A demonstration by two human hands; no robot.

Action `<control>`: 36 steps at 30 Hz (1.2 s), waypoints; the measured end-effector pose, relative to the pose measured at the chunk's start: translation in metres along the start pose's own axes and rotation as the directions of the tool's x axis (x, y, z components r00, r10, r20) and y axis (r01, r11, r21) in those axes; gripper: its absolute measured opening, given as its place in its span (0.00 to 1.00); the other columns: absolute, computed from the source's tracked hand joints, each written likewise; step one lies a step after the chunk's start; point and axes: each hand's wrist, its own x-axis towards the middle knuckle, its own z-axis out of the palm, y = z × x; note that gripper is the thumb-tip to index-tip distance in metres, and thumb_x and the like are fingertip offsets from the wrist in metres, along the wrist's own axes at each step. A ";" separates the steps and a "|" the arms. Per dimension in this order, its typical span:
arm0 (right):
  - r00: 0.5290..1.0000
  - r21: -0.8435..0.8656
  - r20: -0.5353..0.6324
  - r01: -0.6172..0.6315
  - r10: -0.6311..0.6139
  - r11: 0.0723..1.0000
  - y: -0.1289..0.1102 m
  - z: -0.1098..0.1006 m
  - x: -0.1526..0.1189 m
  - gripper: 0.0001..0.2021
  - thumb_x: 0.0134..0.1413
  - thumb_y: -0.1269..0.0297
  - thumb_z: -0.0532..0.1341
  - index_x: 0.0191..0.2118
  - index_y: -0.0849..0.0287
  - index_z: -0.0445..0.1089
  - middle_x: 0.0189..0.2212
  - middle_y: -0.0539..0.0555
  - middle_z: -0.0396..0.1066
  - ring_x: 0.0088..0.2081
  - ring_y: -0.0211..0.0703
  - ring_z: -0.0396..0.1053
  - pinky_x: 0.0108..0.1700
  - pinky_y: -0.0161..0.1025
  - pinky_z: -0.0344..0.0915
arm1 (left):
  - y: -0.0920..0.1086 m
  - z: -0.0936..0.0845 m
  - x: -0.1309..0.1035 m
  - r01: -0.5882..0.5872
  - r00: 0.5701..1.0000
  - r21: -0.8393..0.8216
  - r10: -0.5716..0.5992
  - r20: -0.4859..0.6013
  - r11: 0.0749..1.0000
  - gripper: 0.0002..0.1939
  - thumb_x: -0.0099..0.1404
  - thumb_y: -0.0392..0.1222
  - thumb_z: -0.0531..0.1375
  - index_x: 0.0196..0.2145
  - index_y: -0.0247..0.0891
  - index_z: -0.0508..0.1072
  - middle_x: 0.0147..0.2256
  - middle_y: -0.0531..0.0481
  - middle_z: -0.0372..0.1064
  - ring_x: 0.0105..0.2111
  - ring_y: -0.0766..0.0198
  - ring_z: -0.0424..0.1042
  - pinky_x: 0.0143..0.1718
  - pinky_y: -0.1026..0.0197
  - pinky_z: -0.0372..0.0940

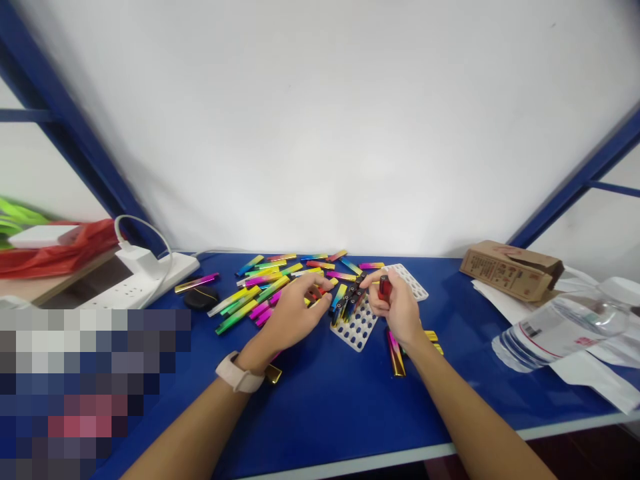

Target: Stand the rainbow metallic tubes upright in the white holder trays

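My left hand (295,308) is over the near side of a loose pile of shiny, rainbow-coloured slim sticks (245,313), with its thumb and fingers apart. A red and yellow stick shows just behind its fingertips. My right hand (400,310) is curled around a red stick with a dark end (384,288). Its index finger points left, at a cluster of black-ended sticks (350,300) standing tilted in a white perforated tray (359,339). Whether that finger touches them I cannot tell. A second perforated tray (419,288) lies behind my right hand.
A few sticks (396,353) lie below my right wrist. To the left are a black pouch (201,297) and a white power strip (125,290) with a cable. A cardboard box (513,270), papers and a lying clear plastic bottle (550,330) occupy the right. A white wall rises behind.
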 end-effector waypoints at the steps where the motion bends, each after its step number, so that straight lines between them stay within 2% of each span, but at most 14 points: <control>1: 1.000 -0.002 -0.003 -0.012 0.012 1.000 -0.001 0.000 0.000 0.21 0.65 0.47 0.51 0.32 0.59 0.68 0.14 0.42 0.46 0.17 0.32 0.38 0.20 0.33 0.37 | 0.000 0.000 0.000 0.000 1.000 0.005 0.000 0.004 1.000 0.07 0.67 0.41 0.60 0.42 0.42 0.73 0.44 0.49 0.74 0.41 0.59 0.75 0.43 0.55 0.70; 5: 1.000 -0.055 -0.020 -0.009 0.008 0.998 -0.004 -0.002 -0.002 0.16 0.65 0.54 0.49 0.35 0.59 0.67 0.14 0.41 0.45 0.17 0.32 0.38 0.20 0.33 0.37 | -0.002 0.001 0.000 -0.006 1.000 0.005 0.005 0.020 1.000 0.06 0.68 0.41 0.59 0.42 0.41 0.73 0.43 0.48 0.74 0.42 0.59 0.75 0.43 0.55 0.70; 9: 1.000 -0.102 -0.024 0.002 -0.004 0.995 -0.006 -0.002 -0.003 0.14 0.65 0.56 0.48 0.37 0.58 0.66 0.14 0.41 0.46 0.17 0.32 0.38 0.20 0.33 0.37 | -0.003 0.001 0.000 -0.009 1.000 0.005 0.009 0.023 1.000 0.06 0.68 0.41 0.58 0.41 0.41 0.72 0.42 0.48 0.75 0.41 0.58 0.75 0.42 0.55 0.70; 16: 0.999 -0.056 -0.027 0.016 -0.017 0.998 -0.002 -0.001 -0.002 0.17 0.66 0.48 0.49 0.37 0.56 0.64 0.15 0.40 0.45 0.17 0.32 0.37 0.20 0.32 0.37 | -0.003 0.001 0.000 -0.027 0.999 0.023 0.027 0.028 0.999 0.06 0.68 0.40 0.57 0.41 0.41 0.72 0.42 0.48 0.75 0.42 0.57 0.74 0.42 0.54 0.70; 22: 0.999 -0.093 -0.025 0.019 -0.021 0.995 -0.002 -0.003 -0.002 0.14 0.66 0.53 0.49 0.38 0.56 0.64 0.15 0.40 0.46 0.16 0.33 0.38 0.20 0.32 0.38 | -0.003 0.001 -0.001 -0.035 0.999 0.008 0.035 0.020 0.999 0.06 0.67 0.39 0.58 0.41 0.41 0.73 0.41 0.48 0.75 0.41 0.58 0.75 0.41 0.55 0.70; 25: 0.999 -0.072 -0.021 0.025 -0.026 0.997 -0.001 -0.002 -0.001 0.16 0.67 0.48 0.49 0.38 0.55 0.63 0.15 0.40 0.47 0.16 0.32 0.38 0.19 0.32 0.38 | -0.003 0.001 -0.001 -0.037 0.999 0.014 0.037 0.018 0.999 0.06 0.67 0.39 0.58 0.41 0.41 0.73 0.41 0.49 0.75 0.40 0.58 0.75 0.41 0.56 0.70; 27: 0.999 -0.067 -0.007 0.054 -0.054 0.996 0.000 0.000 0.000 0.19 0.68 0.45 0.48 0.38 0.55 0.62 0.16 0.41 0.51 0.16 0.31 0.42 0.19 0.32 0.40 | -0.003 0.001 0.000 -0.036 0.999 0.024 0.035 0.023 0.999 0.06 0.67 0.38 0.58 0.40 0.41 0.73 0.41 0.49 0.75 0.40 0.58 0.75 0.41 0.56 0.70; 30: 0.995 -0.126 0.045 0.097 -0.092 0.987 0.000 0.002 -0.001 0.16 0.67 0.47 0.53 0.39 0.55 0.61 0.21 0.42 0.59 0.17 0.31 0.51 0.20 0.32 0.49 | -0.003 0.001 0.000 -0.032 0.999 0.034 0.031 0.032 0.999 0.06 0.67 0.38 0.57 0.41 0.41 0.73 0.41 0.49 0.75 0.41 0.59 0.74 0.42 0.56 0.69; 33: 0.988 -0.214 0.087 0.142 -0.126 0.966 -0.002 0.003 -0.003 0.13 0.66 0.51 0.58 0.38 0.55 0.61 0.29 0.46 0.66 0.23 0.34 0.64 0.27 0.35 0.62 | -0.003 0.001 -0.001 -0.038 0.999 0.040 0.037 0.033 0.998 0.06 0.67 0.37 0.57 0.41 0.41 0.73 0.41 0.49 0.75 0.41 0.59 0.74 0.43 0.56 0.69; 36: 0.982 -0.330 0.091 0.186 -0.165 0.925 -0.005 0.004 -0.008 0.12 0.66 0.52 0.58 0.38 0.55 0.63 0.31 0.49 0.68 0.29 0.39 0.68 0.34 0.38 0.65 | -0.004 0.001 -0.001 -0.045 0.999 0.036 0.044 0.028 0.998 0.06 0.67 0.37 0.57 0.41 0.41 0.73 0.41 0.50 0.75 0.40 0.59 0.74 0.42 0.56 0.69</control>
